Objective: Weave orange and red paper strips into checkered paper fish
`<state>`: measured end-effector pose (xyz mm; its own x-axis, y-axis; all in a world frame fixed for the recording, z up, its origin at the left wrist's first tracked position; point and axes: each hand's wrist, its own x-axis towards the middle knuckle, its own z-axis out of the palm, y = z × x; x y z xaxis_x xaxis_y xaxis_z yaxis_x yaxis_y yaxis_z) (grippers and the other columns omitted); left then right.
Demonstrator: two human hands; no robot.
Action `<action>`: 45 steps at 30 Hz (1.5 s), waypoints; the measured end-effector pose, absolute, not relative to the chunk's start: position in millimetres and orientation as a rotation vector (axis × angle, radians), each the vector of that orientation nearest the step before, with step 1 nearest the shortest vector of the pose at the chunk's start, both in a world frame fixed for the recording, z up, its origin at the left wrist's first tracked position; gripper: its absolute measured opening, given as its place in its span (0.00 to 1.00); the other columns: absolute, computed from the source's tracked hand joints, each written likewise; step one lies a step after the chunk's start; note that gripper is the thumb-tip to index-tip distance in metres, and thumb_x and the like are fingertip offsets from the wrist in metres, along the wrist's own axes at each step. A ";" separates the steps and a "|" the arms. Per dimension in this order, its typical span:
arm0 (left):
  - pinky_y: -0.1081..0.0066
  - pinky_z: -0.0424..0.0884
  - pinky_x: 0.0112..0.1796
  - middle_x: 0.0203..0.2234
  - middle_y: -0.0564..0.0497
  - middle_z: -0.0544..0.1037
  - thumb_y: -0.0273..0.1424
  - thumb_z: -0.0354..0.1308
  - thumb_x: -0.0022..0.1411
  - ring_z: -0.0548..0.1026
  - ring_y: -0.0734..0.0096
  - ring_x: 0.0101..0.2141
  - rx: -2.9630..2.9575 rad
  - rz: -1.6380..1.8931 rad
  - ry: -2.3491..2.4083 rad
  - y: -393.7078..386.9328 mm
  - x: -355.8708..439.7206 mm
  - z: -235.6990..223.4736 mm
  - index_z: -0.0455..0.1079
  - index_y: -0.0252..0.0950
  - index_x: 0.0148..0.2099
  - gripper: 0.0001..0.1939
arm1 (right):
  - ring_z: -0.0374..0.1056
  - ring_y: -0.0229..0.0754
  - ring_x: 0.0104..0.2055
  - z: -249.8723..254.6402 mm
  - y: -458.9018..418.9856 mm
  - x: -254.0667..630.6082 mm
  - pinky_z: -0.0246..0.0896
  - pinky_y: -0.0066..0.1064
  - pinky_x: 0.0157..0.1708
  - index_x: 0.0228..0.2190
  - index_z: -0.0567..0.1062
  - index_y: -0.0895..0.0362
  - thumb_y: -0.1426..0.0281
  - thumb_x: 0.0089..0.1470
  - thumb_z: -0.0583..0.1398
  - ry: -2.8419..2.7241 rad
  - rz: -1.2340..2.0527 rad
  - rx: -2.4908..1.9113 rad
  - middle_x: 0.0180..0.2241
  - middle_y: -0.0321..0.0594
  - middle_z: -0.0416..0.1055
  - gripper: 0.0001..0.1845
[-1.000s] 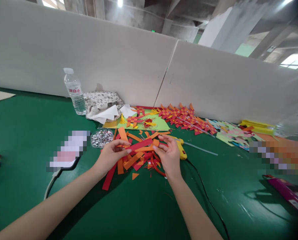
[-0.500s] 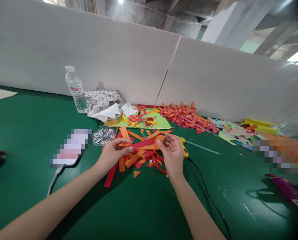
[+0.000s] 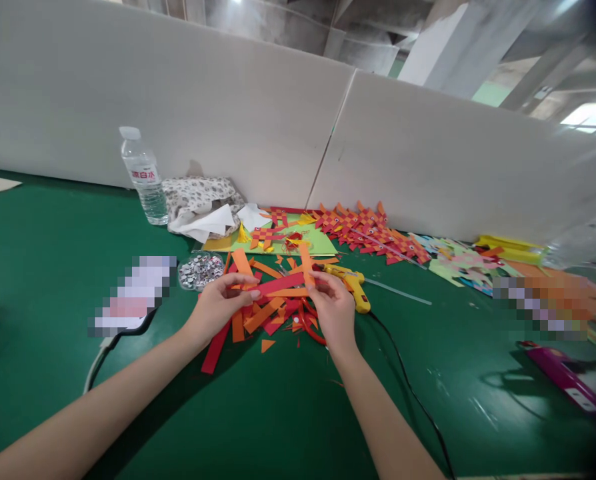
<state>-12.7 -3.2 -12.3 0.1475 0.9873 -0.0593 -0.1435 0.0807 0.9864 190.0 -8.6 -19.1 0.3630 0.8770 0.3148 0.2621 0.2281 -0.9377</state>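
Between my two hands a red paper strip (image 3: 281, 285) is held level above a loose pile of orange and red strips (image 3: 264, 316). My left hand (image 3: 217, 308) pinches its left end between thumb and fingers. At the other end, my right hand (image 3: 334, 308) grips an orange paper strip (image 3: 306, 261) whose upper part stands up across the red one; the fingers partly hide how they join. Red scissor handles (image 3: 314, 331) show under the pile by my right hand. A yellow glue gun (image 3: 359, 293) lies just right of that hand.
Left of the pile stands a clear tub of googly eyes (image 3: 201, 270). A phone (image 3: 137, 290) with a cable lies farther left, and a water bottle (image 3: 145, 177) stands behind. Woven paper fish (image 3: 363, 230) are heaped along the white partition (image 3: 218, 100). The glue gun's black cord (image 3: 408, 380) runs toward me.
The orange strip at my right fingers, earlier bent over the red strip's end, now stands upright. My left hand keeps its pinch. The whole view has shifted slightly.
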 end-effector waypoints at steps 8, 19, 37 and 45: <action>0.77 0.70 0.28 0.26 0.54 0.77 0.31 0.66 0.46 0.75 0.75 0.26 1.120 1.130 1.029 -2.7 -13.3 -12.7 0.71 0.35 0.36 0.13 | 0.69 0.40 0.37 -18.9 -2.6 194.3 0.66 0.35 0.42 0.43 0.74 0.57 0.69 0.39 0.65 -0.913 0.705 -1.215 0.36 0.41 0.74 0.24; 0.75 0.70 0.30 0.26 0.54 0.75 0.32 0.66 0.45 0.74 0.76 0.24 1.142 1.145 1.033 -1.8 -13.0 -13.4 0.71 0.34 0.35 0.13 | 0.71 0.41 0.35 -17.8 -3.3 190.8 0.67 0.37 0.41 0.35 0.76 0.59 0.63 0.37 0.68 -0.786 0.751 -1.197 0.33 0.41 0.75 0.20; 0.73 0.70 0.32 0.31 0.53 0.76 0.33 0.66 0.46 0.74 0.76 0.25 1.151 1.162 1.027 -1.0 -13.4 -15.1 0.70 0.34 0.34 0.13 | 0.70 0.42 0.33 -19.1 -5.6 190.7 0.68 0.37 0.37 0.30 0.75 0.59 0.60 0.41 0.66 -0.928 0.684 -1.226 0.29 0.40 0.75 0.16; 0.72 0.71 0.31 0.28 0.53 0.76 0.33 0.66 0.46 0.74 0.75 0.24 1.152 1.155 1.017 -2.4 -12.7 -13.6 0.70 0.34 0.34 0.13 | 0.71 0.43 0.33 -18.1 -5.5 189.1 0.69 0.38 0.37 0.29 0.75 0.59 0.60 0.40 0.66 -0.933 0.681 -1.227 0.30 0.41 0.75 0.16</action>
